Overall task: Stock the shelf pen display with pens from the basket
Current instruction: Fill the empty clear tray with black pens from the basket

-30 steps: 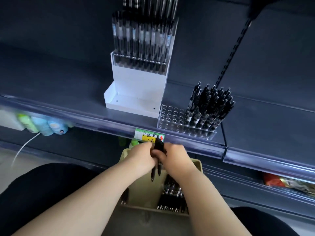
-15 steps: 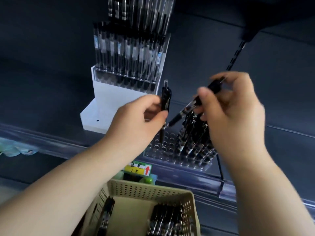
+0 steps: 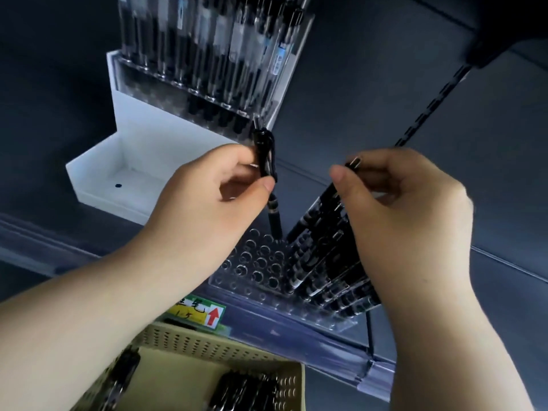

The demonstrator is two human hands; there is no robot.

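A clear pen display [image 3: 258, 265] with rows of holes sits on the dark shelf; its right half is full of black pens [image 3: 329, 262], its left holes are empty. My left hand [image 3: 213, 197] pinches a black pen or two [image 3: 267, 161] upright, tip just above the empty holes. My right hand [image 3: 397, 209] holds another black pen [image 3: 326, 200] slanted down, its tip at the edge of the filled rows. The beige perforated basket [image 3: 225, 345] below holds more black pens [image 3: 246, 393].
A white stand [image 3: 142, 149] with several clear pens in a rack stands behind the display on the left. A yellow-green price tag [image 3: 198, 312] with a red arrow sits on the shelf's clear front rail [image 3: 296, 330]. A slotted upright [image 3: 430, 105] runs up the back panel.
Both hands rose from the basket to the shelf, each with a pen. Since half a second ago the right hand has lowered its pen towards the display's holes.
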